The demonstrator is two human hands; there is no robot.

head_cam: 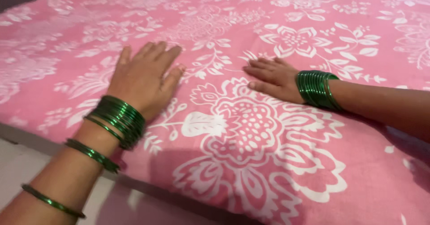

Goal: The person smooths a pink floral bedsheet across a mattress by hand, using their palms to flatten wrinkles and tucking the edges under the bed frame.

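Your left hand [143, 79] and right hand [275, 78] lie flat, fingers open, mid-frame on the pink floral sheet [251, 162], which already looks smooth

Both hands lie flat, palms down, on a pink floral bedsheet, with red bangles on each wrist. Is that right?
Not quite: the head view shows the bangles are green, not red. The rest holds: left hand and right hand lie flat, palms down, on the pink floral bedsheet.
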